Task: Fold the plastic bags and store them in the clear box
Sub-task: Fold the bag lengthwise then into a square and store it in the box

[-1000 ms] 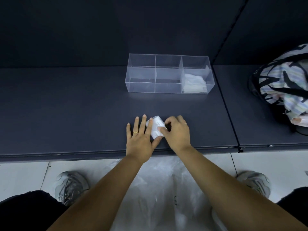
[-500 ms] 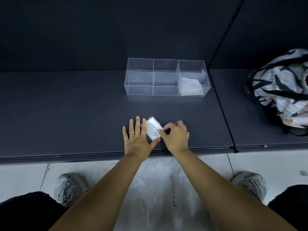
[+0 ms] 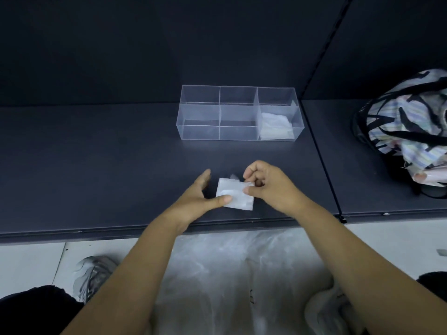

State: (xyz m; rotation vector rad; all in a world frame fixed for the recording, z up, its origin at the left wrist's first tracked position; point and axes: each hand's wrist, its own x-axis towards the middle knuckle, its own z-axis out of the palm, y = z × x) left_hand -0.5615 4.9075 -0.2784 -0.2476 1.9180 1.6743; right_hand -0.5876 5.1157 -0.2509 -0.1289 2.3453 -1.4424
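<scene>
A dark shelf [image 3: 96, 165] with a dark back panel fills our view, and the clear box [image 3: 200, 131] stands toward its rear, one stored bag [image 3: 275, 126] already in its right-hand compartment. Near the front edge, well apart from the box, lies the folded bag [image 3: 238, 198], now a small pale square. We judge it feather-light, slick and springy, likely to unfold once released, so we would take it across the folded edges and keep it squeezed flat. Our right hand [image 3: 268, 187] has a closed grip, thumb and forefinger pinching the packet's right edge. Our left hand [image 3: 193, 199] has straight fingers, with only the thumb pressing the packet. Half a second ago that hand lay flat beside the packet; now it stands on edge.
</scene>
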